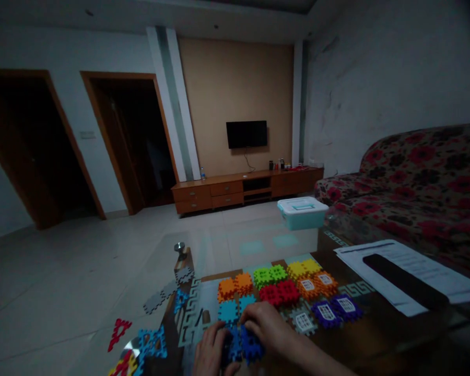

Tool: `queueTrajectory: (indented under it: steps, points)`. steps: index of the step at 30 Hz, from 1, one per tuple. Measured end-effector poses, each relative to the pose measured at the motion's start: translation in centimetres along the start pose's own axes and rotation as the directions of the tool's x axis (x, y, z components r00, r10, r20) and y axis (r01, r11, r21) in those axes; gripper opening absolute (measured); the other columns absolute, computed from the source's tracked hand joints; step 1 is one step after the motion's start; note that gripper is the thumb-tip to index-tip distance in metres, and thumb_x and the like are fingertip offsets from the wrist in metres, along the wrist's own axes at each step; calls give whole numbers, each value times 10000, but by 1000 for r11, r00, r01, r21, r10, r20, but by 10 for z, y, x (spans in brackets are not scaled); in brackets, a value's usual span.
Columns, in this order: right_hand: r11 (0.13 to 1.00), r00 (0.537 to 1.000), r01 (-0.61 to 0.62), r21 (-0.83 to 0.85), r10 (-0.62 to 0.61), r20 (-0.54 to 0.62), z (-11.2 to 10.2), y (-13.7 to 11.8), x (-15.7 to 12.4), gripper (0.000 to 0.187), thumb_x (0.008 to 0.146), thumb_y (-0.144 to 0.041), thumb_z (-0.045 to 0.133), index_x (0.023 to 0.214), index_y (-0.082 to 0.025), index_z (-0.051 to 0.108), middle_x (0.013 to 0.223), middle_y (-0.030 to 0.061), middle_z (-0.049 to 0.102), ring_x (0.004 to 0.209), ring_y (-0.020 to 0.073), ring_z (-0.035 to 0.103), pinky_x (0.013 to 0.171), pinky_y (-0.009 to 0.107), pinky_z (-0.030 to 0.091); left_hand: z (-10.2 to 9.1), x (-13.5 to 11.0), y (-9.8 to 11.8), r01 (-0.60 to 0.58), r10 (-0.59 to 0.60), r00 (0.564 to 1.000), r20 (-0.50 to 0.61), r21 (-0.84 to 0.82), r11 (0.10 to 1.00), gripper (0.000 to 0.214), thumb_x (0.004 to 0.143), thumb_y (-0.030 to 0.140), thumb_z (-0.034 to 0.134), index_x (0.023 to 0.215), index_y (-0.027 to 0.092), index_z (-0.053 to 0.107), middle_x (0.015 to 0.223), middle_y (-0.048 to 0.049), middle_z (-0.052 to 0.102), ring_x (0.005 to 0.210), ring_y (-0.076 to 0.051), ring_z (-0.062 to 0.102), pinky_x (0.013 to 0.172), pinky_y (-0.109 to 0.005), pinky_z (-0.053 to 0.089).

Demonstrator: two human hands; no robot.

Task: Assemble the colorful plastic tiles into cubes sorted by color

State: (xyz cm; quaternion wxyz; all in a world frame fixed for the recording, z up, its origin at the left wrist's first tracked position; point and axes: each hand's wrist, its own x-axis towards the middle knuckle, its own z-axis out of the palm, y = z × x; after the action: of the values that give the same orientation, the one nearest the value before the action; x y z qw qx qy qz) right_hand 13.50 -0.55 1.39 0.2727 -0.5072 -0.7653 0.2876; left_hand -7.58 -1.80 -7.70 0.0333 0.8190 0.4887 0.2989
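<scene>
Dark blue interlocking plastic tiles (252, 344) with toothed edges lie side by side at the near edge of the glass table. My right hand (269, 328) reaches in from the right with curled fingers gripping the right-hand blue tiles from above. On the left side, my left hand (209, 349) has its fingers and thumb around the other blue tiles (232, 342). Light blue tiles (227, 311) sit just beyond my fingers. Further out are orange tiles (235, 286), green tiles (270, 275) and red tiles (279, 293), stacked in pairs.
Purple tiles (337, 310), a grey tile (304, 321) and yellow tiles (304, 268) stand to the right. Loose pieces, including a blue one (152, 342), lie left. Papers (403, 303) bear a black oblong object (405, 282). A lidded teal box (303, 215) stands at the far edge.
</scene>
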Motion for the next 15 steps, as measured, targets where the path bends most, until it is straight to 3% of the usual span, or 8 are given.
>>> queueTrajectory:
  steps: [5, 10, 15]
  points:
    - [998, 1000, -6, -69, 7, 11, 0, 4, 2, 238, 760, -79, 581, 889, -202, 738, 921, 67, 740, 889, 200, 648, 797, 284, 446, -2, 2, -2, -31, 30, 999, -11, -44, 999, 422, 680, 267, 706, 1088, 239, 603, 1203, -124, 609, 1138, -300, 571, 923, -434, 507]
    - [985, 1000, 2, -171, 0, 13, -1, 3, 0, 218, 762, -116, 641, 951, -193, 718, 1001, 95, 706, 963, 233, 613, 845, 326, 438, -11, 4, 1, -72, 80, 994, 75, -105, 992, 357, 727, 259, 664, 1081, 257, 612, 1178, -102, 627, 1102, -262, 599, 917, -391, 524]
    - [981, 999, 22, -193, -14, 45, -1, 2, -5, 218, 788, -130, 639, 982, -201, 709, 1025, 91, 692, 978, 236, 605, 854, 334, 435, -16, 5, 7, -21, 33, 996, 87, -139, 990, 371, 699, 184, 648, 1062, 250, 616, 1179, -100, 621, 1108, -262, 587, 935, -395, 512]
